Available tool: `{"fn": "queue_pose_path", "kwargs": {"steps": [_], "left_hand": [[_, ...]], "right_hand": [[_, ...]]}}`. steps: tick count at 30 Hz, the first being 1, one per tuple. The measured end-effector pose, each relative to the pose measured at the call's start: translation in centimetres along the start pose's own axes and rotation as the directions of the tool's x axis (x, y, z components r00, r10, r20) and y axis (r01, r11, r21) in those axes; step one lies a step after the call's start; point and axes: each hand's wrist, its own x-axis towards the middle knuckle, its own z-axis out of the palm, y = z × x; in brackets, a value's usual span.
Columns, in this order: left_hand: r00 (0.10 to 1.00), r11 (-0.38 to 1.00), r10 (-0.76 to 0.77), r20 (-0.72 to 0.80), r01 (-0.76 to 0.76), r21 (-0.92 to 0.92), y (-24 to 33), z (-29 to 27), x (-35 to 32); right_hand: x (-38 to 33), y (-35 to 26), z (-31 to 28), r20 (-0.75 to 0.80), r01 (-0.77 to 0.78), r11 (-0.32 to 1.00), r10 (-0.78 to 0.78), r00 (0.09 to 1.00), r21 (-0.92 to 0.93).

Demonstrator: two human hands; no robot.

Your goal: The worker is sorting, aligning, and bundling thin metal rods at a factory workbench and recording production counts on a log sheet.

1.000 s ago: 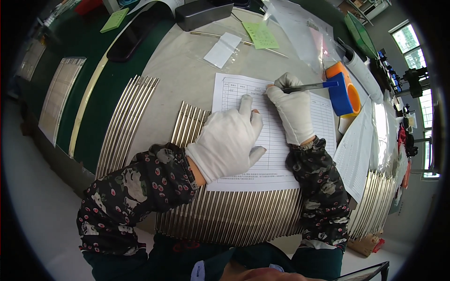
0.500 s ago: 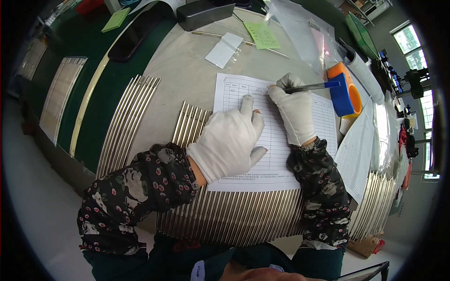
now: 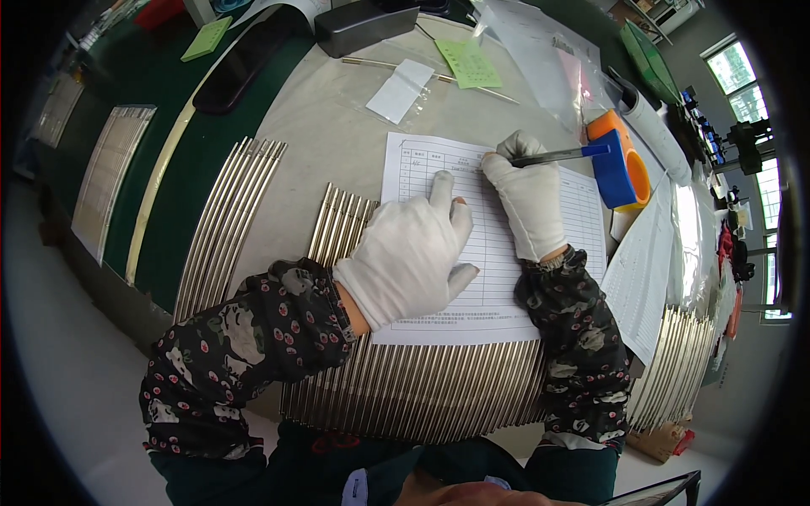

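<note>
My left hand (image 3: 412, 257), in a white glove, lies flat with its fingers spread on a printed form (image 3: 498, 287) ruled into a table. In my right hand (image 3: 531, 198), gloved too, is a pen (image 3: 558, 156) with a blue cap end, its tip hidden behind the fingers near the form's upper rows. The form rests on a long row of thin metal rods (image 3: 413, 388), whose ends stick out below its lower edge and at its left by my left wrist.
More metal rods lie in groups at left (image 3: 232, 223) and right (image 3: 671, 371). Beyond the right hand stands an orange and blue tape dispenser (image 3: 620, 173). Farther back are green note sheets (image 3: 468, 63), a small plastic bag (image 3: 401, 91), a dark case (image 3: 367, 25) and a black phone (image 3: 236, 80).
Both hands keep nearly the same place and grip. The whole view has shifted very slightly; the pen stays in my right hand over the form.
</note>
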Motion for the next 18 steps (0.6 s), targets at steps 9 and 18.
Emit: {"fn": "queue_pose_path", "kwargs": {"steps": [9,18], "left_hand": [[1.0,1.0,0.001,0.016,-0.001,0.0,0.0,-0.3,0.2],[1.0,1.0,0.022,-0.005,-0.022,0.011,-0.1,-0.2,0.4]], "right_hand": [[0.2,0.3,-0.1,0.007,0.025,1.0,-0.025,1.0,0.005],[0.6,-1.5,-2.4,-0.129,-0.049,0.939,0.099,0.987,0.342]]}}
